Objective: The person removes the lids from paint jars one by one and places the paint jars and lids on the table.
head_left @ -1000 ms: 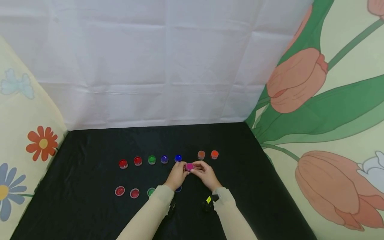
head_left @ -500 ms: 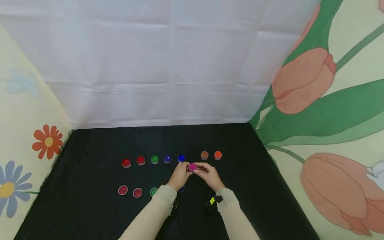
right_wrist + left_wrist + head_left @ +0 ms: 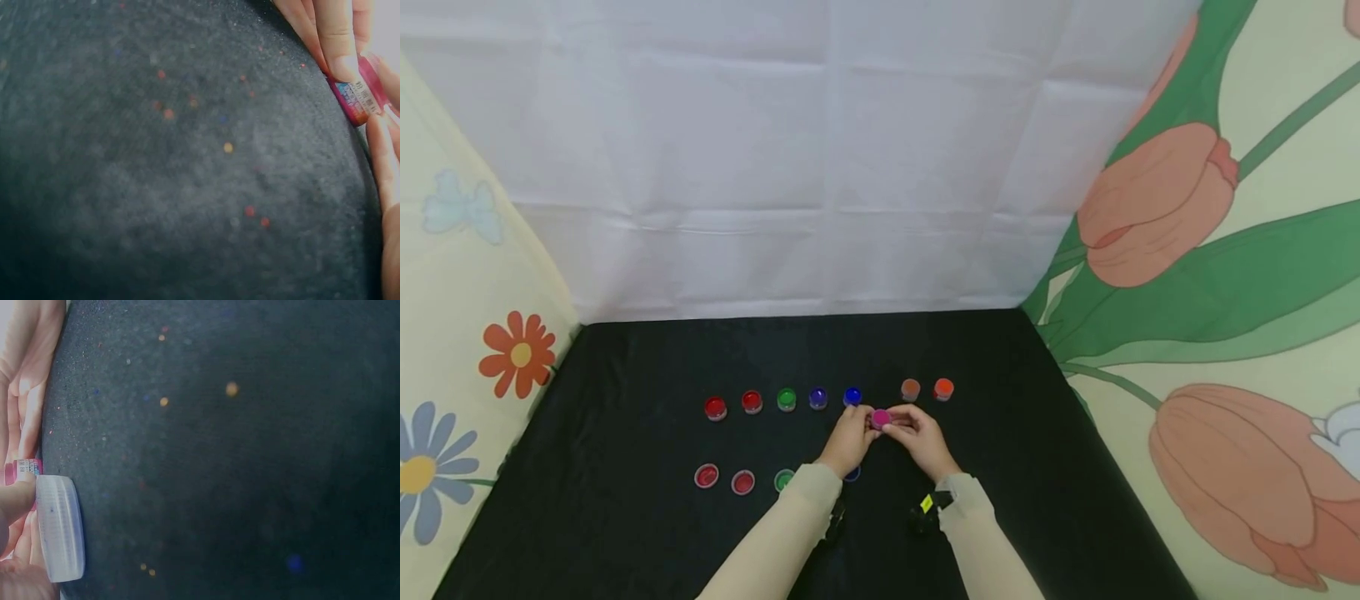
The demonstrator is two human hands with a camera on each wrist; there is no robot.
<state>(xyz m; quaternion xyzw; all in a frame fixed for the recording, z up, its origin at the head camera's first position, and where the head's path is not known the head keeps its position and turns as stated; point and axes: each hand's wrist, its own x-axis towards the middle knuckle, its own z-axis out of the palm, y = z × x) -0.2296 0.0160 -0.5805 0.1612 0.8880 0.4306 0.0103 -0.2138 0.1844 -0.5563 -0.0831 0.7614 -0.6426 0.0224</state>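
A small jar with a magenta top point(image 3: 881, 419) is between my two hands over the middle of the black cloth. My left hand point(image 3: 848, 440) pinches its left side, and my right hand point(image 3: 927, 443) holds its right side with thumb and fingers. In the right wrist view, the magenta jar point(image 3: 355, 100) shows a printed barcode label between the fingers. Only a bit of the jar point(image 3: 26, 467) shows in the left wrist view, partly behind a thumb. A translucent ridged cap point(image 3: 60, 528) overlaps the hand there.
Behind the hands stands a row of small jars: red point(image 3: 716, 407), red point(image 3: 752, 402), green point(image 3: 786, 399), purple point(image 3: 817, 397), blue point(image 3: 852, 396), brown-orange point(image 3: 910, 389) and orange point(image 3: 943, 388). Nearer lie round clear-rimmed red point(image 3: 706, 476) and green point(image 3: 783, 480) pieces, partly covered by the left sleeve.
The whole head view has shifted slightly, so things appear a little farther right than a second ago. Both hands keep holding the magenta jar in nearly the same pose.
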